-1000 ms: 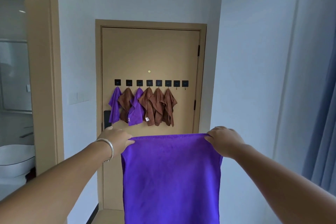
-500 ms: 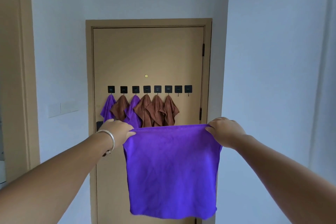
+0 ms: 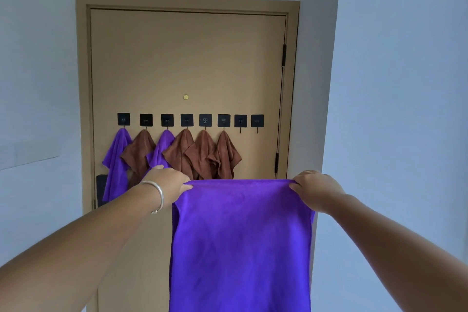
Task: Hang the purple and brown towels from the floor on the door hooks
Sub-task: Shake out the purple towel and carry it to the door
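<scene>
Left hand (image 3: 166,181) and right hand (image 3: 312,189) each pinch one top corner of a purple towel (image 3: 240,243), stretched flat between them and hanging straight down in front of the door (image 3: 187,63). Beyond and above the hands, a row of eight black square hooks (image 3: 187,120): the six toward the left hand carry hung towels (image 3: 174,154), in order purple, brown, purple, brown, brown, brown; the two bare hooks (image 3: 249,121) sit above the gap between the hands, nearer the right. No writing or brand legible; pale marks on the hook plates too small to read; silver bracelet (image 3: 158,195) on left wrist.
</scene>
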